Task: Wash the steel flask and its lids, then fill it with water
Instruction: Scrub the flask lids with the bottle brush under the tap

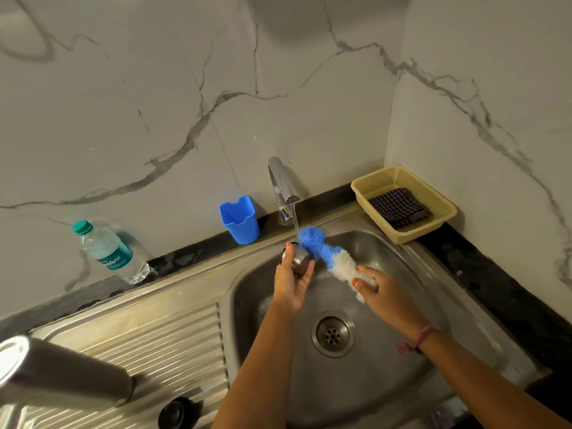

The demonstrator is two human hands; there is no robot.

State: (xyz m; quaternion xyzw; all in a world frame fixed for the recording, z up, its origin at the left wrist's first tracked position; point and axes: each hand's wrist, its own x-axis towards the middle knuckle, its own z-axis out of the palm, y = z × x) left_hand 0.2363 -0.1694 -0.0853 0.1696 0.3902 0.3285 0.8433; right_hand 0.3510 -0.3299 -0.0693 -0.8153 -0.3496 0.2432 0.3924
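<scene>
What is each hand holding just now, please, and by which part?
Left hand grips the small round steel lid by its sides; right hand holds the fluffy blue-and-white bottle brush by its white end.

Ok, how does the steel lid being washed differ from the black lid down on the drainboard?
The steel lid is shiny metal; the black lid is dark. The steel lid is held by the left hand under the running tap, with the brush in the right hand against it; the black lid lies untouched on the drainboard beside the flask. Both are small and round.
</scene>
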